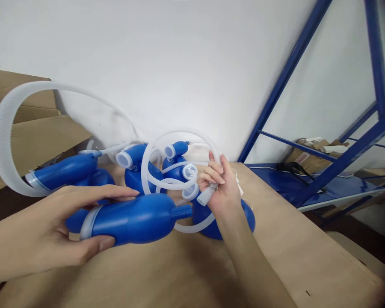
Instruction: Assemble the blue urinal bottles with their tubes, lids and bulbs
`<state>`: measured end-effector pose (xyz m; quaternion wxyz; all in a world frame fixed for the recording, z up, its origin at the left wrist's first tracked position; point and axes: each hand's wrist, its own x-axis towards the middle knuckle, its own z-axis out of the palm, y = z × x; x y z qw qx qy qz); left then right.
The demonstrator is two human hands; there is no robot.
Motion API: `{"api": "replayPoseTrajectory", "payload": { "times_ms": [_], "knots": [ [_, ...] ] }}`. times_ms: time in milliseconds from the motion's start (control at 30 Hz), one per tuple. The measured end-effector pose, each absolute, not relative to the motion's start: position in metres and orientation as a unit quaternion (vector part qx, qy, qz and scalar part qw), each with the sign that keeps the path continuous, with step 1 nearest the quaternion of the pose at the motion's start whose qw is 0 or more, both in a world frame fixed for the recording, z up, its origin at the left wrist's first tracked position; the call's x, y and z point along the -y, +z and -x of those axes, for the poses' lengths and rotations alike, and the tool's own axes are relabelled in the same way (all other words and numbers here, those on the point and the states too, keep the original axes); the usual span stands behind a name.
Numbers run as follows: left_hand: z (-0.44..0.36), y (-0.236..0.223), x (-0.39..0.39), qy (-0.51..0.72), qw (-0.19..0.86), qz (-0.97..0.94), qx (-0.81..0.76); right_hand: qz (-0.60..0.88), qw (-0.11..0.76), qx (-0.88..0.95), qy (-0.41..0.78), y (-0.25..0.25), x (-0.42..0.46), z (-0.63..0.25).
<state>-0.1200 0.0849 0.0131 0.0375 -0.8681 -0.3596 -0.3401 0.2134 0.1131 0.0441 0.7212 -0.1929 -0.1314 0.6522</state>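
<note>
In my left hand (67,226) is a blue bottle-shaped plastic part (134,218). It lies level, with a white ring round its wide end and a narrow ribbed nozzle pointing right. My fingers and thumb grip it near the ring. My right hand (216,182), palm toward me, is closed round a white corrugated hose. The hose's whitish end cuff (205,196) points down-left, below a small metal clamp (213,186). Nozzle and cuff are apart. A coiled white hose (147,171) loops between the hands, and a blue rounded body (248,218) sits behind my right wrist.
Several similar blue pieces with hoses stand at the back of the wooden table (276,248), among them a blue bottle shape (66,171) at left with a big hose loop (3,137). Cardboard boxes (45,137) stand left. A blue metal rack (285,72) rises at right.
</note>
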Motion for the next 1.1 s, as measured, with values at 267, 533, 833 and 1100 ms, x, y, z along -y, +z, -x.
{"api": "replayPoseTrajectory", "payload": {
  "times_ms": [267, 533, 833, 1100],
  "knots": [
    [0.070, 0.019, -0.083, -0.336, -0.013, 0.881, 0.331, 0.177, 0.731, 0.082, 0.654, 0.024, -0.126, -0.215],
    [0.069, 0.017, -0.079, -0.325, 0.019, 0.871, 0.367, 0.180, 0.742, 0.004, 0.646, 0.033, -0.128, -0.213],
    [0.050, 0.016, -0.071, -0.385, 0.119, 0.866, 0.295, 0.185, 0.749, 0.026, 0.635, 0.032, -0.128, -0.221],
    [0.047, 0.007, -0.061, -0.376, 0.170, 0.872, 0.262, 0.158, 0.749, 0.052, 0.641, 0.029, -0.128, -0.227]
  ]
}}
